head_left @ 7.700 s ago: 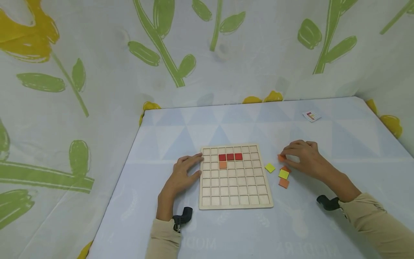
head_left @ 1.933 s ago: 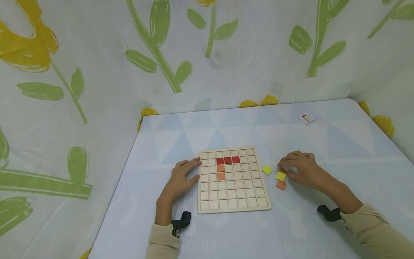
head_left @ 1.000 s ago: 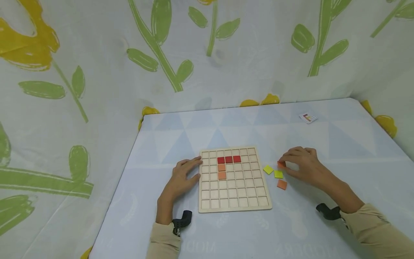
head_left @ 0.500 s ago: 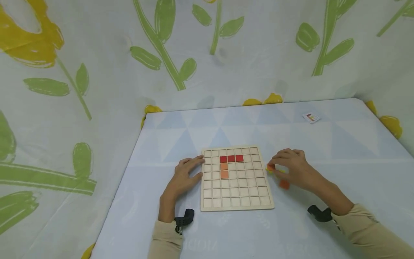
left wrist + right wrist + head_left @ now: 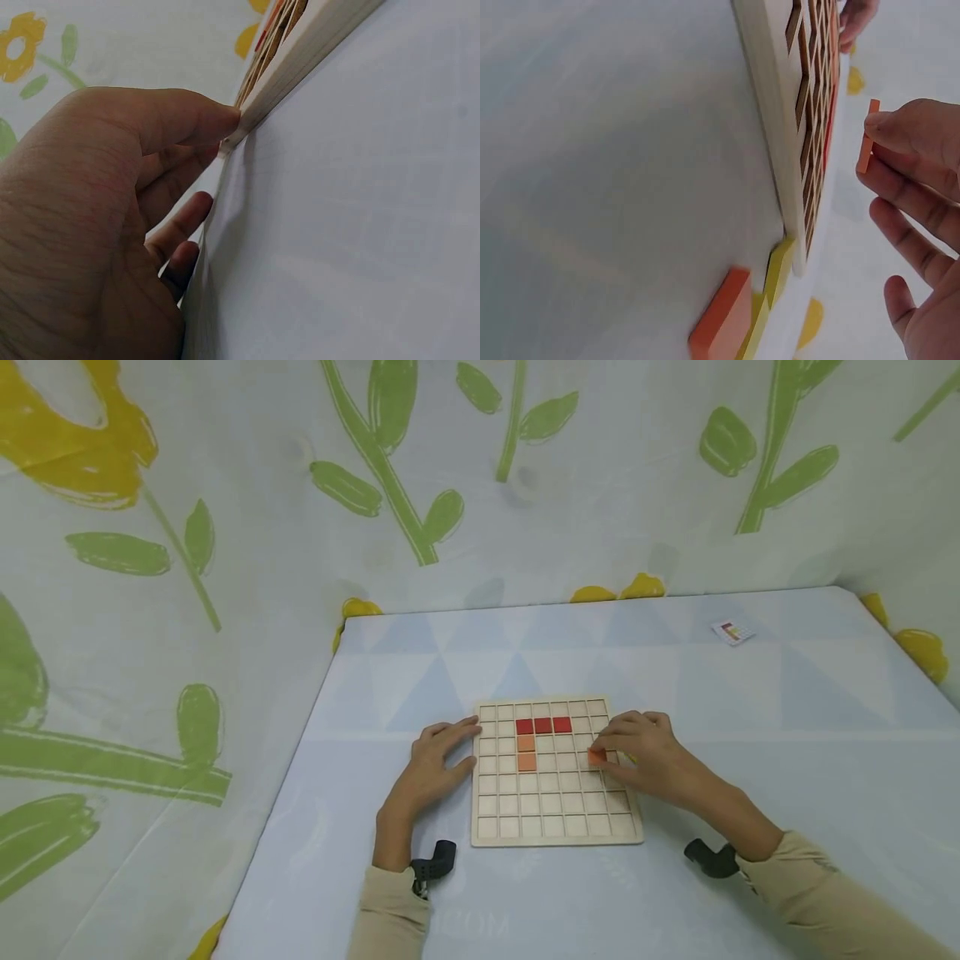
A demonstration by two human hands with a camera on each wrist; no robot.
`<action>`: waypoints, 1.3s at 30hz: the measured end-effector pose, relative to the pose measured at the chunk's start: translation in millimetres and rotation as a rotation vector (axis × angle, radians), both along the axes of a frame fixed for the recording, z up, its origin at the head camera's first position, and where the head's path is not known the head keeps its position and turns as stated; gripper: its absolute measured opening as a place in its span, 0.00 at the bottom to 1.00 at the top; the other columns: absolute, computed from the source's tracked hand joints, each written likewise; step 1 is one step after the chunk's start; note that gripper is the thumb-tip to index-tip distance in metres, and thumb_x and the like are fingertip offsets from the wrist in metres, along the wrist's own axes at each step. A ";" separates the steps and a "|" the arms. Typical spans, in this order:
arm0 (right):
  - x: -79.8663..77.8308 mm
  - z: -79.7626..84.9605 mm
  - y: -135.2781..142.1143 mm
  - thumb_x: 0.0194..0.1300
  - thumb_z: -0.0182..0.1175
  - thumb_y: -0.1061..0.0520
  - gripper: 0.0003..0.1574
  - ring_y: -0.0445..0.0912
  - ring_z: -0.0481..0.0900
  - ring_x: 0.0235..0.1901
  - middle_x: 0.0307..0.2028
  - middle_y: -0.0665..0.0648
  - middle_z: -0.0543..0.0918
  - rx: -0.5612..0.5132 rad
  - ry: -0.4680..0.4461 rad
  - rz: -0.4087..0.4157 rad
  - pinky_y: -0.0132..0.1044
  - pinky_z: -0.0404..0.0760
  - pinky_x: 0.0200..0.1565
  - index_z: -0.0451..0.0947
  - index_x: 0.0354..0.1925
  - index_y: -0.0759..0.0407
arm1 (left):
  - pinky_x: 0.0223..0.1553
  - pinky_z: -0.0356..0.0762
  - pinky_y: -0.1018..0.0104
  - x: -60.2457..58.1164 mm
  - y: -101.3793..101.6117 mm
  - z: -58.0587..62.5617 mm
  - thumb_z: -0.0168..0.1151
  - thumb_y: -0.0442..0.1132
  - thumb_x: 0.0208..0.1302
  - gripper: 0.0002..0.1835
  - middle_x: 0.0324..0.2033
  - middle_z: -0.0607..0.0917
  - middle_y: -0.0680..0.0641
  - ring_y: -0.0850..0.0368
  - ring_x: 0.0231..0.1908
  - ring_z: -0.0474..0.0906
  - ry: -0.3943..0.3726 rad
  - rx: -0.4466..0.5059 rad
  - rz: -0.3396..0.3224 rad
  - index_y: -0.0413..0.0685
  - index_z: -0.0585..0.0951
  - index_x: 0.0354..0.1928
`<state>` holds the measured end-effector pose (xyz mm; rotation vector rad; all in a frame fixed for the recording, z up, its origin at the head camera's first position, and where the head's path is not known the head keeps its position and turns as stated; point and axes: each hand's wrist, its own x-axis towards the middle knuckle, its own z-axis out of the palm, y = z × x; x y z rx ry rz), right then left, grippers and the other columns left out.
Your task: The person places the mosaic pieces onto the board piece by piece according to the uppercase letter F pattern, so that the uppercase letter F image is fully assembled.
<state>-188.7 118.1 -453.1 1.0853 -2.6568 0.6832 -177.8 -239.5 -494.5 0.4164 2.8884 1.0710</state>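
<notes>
In the head view, a square wooden grid board (image 5: 555, 783) lies on the table. Three red tiles (image 5: 543, 725) fill a row near its far side, and two orange tiles (image 5: 527, 762) run down from the left red one. My right hand (image 5: 651, 754) pinches another orange tile (image 5: 868, 142) between thumb and forefinger, held above the board's right columns. My left hand (image 5: 431, 768) rests at the board's left edge, thumb and fingertips touching its side, fingers loosely extended. Beyond the board's right edge, the right wrist view shows a loose orange tile (image 5: 724, 316) beside two yellow tiles (image 5: 780, 270).
A small printed card (image 5: 732, 631) with a coloured grid pattern lies at the back right of the table (image 5: 375, 693). Behind and to the left hangs a curtain (image 5: 247, 527) with green leaves and yellow flowers. Each wrist wears a black camera mount (image 5: 435, 862).
An orange tile was added below the first on the board. Later my right hand picked up another orange tile from the pile and carried it left over the board. The left hand stayed put.
</notes>
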 end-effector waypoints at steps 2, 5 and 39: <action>0.4 -1.3 -5.4 0.51 0.77 0.60 0.13 0.52 0.76 0.51 0.40 0.47 0.85 -0.011 0.025 0.024 0.58 0.63 0.52 0.88 0.38 0.51 | 0.67 0.52 0.45 -0.2 -0.1 -0.3 0.60 0.45 0.69 0.26 0.71 0.66 0.65 0.54 0.69 0.57 0.001 0.005 -0.002 0.61 0.74 0.69; 1.7 -3.8 -14.1 0.50 0.78 0.60 0.13 0.51 0.77 0.49 0.39 0.47 0.85 -0.036 0.067 0.063 0.57 0.64 0.50 0.88 0.37 0.52 | 0.66 0.52 0.46 -0.3 -0.5 -0.7 0.60 0.44 0.69 0.26 0.71 0.66 0.66 0.55 0.69 0.57 0.003 0.009 -0.003 0.61 0.74 0.69; 7.5 -13.7 -83.8 0.55 0.76 0.53 0.07 0.47 0.78 0.48 0.37 0.45 0.86 0.048 0.126 0.197 0.58 0.69 0.52 0.89 0.35 0.50 | 0.65 0.54 0.43 -2.2 -1.4 -0.7 0.59 0.44 0.68 0.26 0.71 0.68 0.61 0.48 0.68 0.59 0.042 0.000 -0.030 0.57 0.75 0.69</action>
